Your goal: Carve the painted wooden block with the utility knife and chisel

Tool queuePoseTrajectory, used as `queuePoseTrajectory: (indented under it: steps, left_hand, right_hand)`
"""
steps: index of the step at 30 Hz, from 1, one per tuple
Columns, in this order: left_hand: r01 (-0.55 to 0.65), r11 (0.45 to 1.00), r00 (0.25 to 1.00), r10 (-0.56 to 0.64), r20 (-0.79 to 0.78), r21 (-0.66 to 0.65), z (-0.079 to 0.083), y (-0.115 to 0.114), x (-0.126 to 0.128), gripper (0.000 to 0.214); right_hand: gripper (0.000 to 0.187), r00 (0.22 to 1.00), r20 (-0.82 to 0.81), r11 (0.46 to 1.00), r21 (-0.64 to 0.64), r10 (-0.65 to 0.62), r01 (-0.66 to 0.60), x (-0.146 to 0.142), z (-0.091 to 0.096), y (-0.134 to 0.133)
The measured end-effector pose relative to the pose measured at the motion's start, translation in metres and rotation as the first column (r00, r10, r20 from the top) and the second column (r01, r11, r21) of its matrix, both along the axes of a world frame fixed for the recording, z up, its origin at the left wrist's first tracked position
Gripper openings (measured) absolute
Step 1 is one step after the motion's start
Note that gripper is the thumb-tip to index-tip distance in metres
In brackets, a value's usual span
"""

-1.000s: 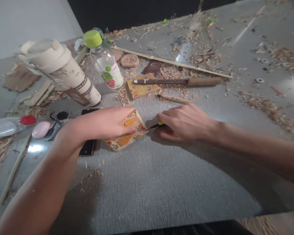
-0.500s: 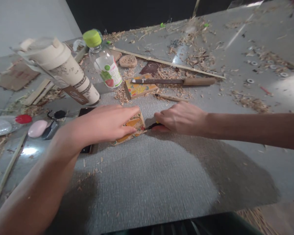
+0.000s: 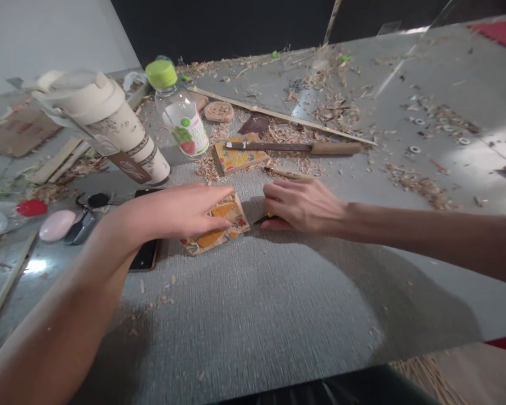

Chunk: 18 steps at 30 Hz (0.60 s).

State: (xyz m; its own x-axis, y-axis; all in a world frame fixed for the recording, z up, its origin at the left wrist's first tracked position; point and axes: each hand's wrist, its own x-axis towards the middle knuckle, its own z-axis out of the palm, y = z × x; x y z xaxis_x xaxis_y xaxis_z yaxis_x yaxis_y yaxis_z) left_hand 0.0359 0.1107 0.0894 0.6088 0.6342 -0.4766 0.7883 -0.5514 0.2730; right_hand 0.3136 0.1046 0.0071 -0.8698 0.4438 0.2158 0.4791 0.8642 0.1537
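My left hand [image 3: 189, 211] presses down on a small painted wooden block [image 3: 213, 236] with orange shapes, its fingers closed over the far side and the thumb on the top face. To the right, my right hand [image 3: 297, 205] is closed around a utility knife [image 3: 270, 216]; its dark blade and a bit of yellow show, the rest hidden in the fist. The blade points left at the block's right corner, with a small gap between them. Both hands rest low over a grey textured mat [image 3: 244, 315].
Behind the hands lie a second painted block [image 3: 240, 160], a file [image 3: 312, 148] across it and a pencil-like stick [image 3: 289, 173]. A bottle [image 3: 183, 121] and a cream tumbler [image 3: 122, 124] stand back left. A phone [image 3: 147, 256] lies under my left wrist. Wood shavings [image 3: 337, 109] litter the table.
The knife's blade has come away from the block's right edge, and the right hand has shifted slightly. More of the block's face shows beside my left thumb. The view has tilted slightly.
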Motion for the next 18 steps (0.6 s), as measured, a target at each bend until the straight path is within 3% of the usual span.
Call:
queuePoseTrajectory:
  steps: [9, 14, 18]
  left_hand:
    - [0.011, 1.0, 0.999, -0.012, 0.049, 0.024, -0.005, 0.004, -0.005, 0.041]
    - [0.031, 1.0, 0.997, -0.03, 0.065, -0.006, -0.004, 0.005, -0.005, 0.043]
    - [0.069, 0.997, 0.996, -0.066, 0.068, -0.044, 0.001, 0.004, -0.002, 0.033]
  right_hand:
    - [0.049, 0.988, 0.023, 0.982, 0.112, 0.153, -0.155, -0.008, -0.002, 0.01]
    - [0.051, 0.987, 0.051, 0.986, 0.062, 0.152, -0.155, -0.008, -0.002, 0.009]
    - [0.054, 0.982, 0.114, 0.988, -0.025, 0.152, -0.15, -0.008, -0.001, 0.012]
